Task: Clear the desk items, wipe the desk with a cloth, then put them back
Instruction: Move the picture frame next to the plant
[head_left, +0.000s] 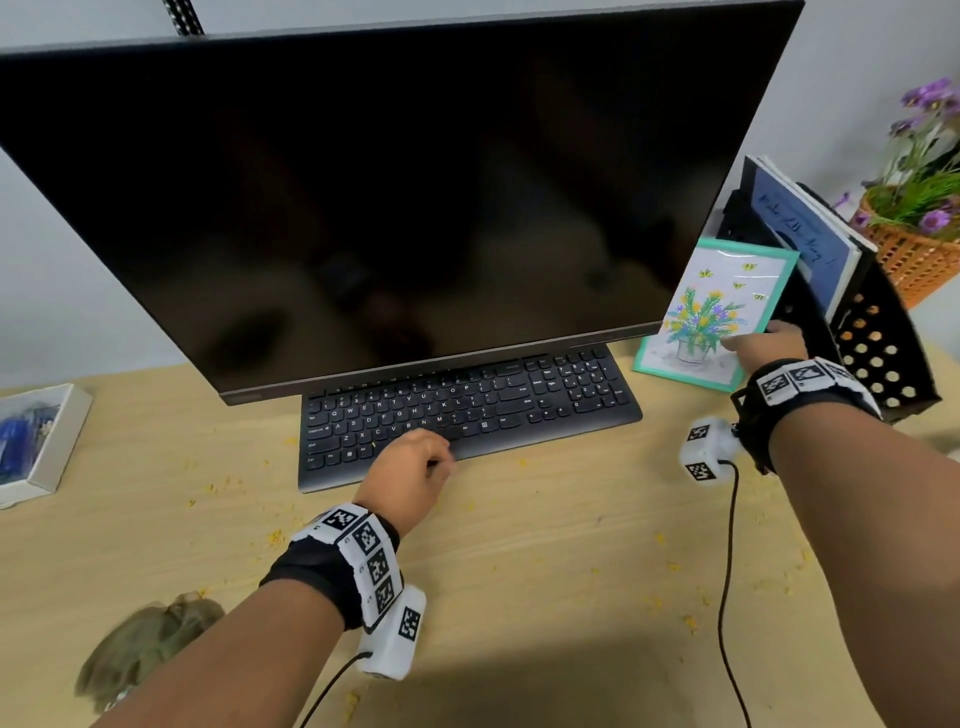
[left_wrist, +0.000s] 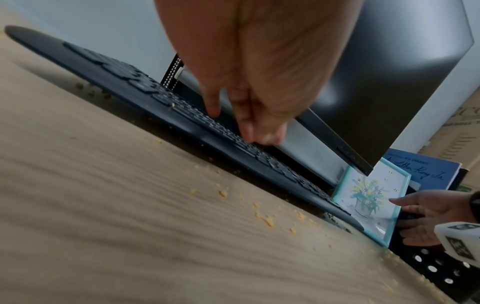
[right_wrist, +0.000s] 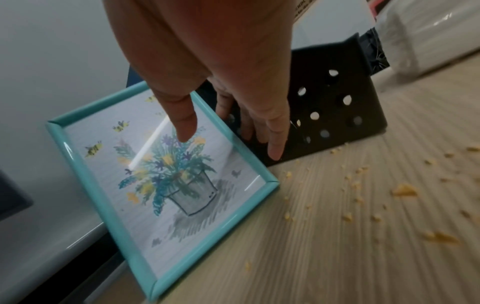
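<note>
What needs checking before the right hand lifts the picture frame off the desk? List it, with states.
1. Right hand has a grip on the teal picture frame: not ok, fingers straight, thumb in front of the glass, fingers behind the edge.
2. Frame is free of the keyboard: cannot tell, they are close.
3. Frame leans against the black perforated file holder: ok.
4. Left hand is out of the way: ok, at the keyboard's front edge.
5. Crumbs remain on the desk: not ok, unwiped.
</note>
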